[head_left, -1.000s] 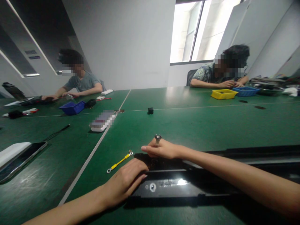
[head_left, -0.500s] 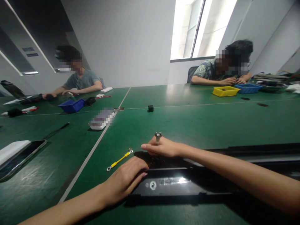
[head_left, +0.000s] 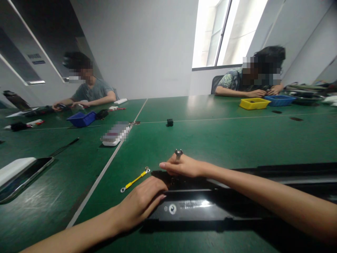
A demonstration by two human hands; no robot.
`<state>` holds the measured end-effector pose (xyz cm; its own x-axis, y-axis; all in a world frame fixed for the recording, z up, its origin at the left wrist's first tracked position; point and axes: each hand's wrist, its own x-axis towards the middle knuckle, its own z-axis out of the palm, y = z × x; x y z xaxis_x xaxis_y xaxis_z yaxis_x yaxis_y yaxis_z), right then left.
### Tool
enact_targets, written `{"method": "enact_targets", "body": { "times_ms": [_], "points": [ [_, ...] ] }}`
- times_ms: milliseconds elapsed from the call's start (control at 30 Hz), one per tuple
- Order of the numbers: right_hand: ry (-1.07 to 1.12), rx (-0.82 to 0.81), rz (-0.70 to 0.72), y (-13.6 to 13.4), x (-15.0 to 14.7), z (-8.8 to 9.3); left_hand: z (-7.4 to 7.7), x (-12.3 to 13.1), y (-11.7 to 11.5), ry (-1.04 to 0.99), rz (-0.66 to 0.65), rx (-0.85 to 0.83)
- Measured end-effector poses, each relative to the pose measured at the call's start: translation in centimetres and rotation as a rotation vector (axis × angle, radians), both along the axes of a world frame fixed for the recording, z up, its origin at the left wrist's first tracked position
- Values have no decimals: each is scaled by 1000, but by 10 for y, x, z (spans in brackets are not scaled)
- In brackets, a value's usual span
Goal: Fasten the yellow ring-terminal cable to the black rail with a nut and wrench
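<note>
My right hand (head_left: 183, 165) is closed around an open-ended wrench (head_left: 178, 154), whose forked jaw points up above my fingers. It is over the near left end of a long black metal channel (head_left: 210, 207). My left hand (head_left: 144, 196) wraps over the left end of that channel, with fingertips curled inside its edge. Whatever lies under those fingertips is hidden. A round pale washer or screw head (head_left: 172, 209) sits on the channel's near side. Just beyond my left hand, a short yellow cable with ring terminals (head_left: 134, 181) lies on the green table (head_left: 223, 140).
At the left are a phone (head_left: 28, 179) and a white box (head_left: 15, 167). A white device (head_left: 116, 135) and a small black cube (head_left: 170, 122) lie farther off. Two people sit across, near a dark blue bin (head_left: 81, 119), a yellow bin (head_left: 254, 103) and a blue bin (head_left: 280, 101).
My hands, the wrench and the channel keep nearly the same pose; the view shifts slightly. The person at the left has moved a hand with a dark object.
</note>
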<state>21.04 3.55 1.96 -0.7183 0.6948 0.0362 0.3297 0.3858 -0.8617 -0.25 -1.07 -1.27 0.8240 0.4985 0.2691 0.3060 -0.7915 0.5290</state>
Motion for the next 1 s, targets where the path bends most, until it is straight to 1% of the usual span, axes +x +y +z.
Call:
{"method": "enact_targets", "body": {
  "times_ms": [433, 633, 1000],
  "points": [
    [1, 0, -2, -1, 0, 2, -2, 0, -1, -11, -2, 10],
    [8, -12, 1, 0, 0, 1, 2, 0, 0, -8, -1, 2],
    [11, -20, -1, 0, -1, 0, 2, 0, -1, -1, 1, 30]
  ]
}}
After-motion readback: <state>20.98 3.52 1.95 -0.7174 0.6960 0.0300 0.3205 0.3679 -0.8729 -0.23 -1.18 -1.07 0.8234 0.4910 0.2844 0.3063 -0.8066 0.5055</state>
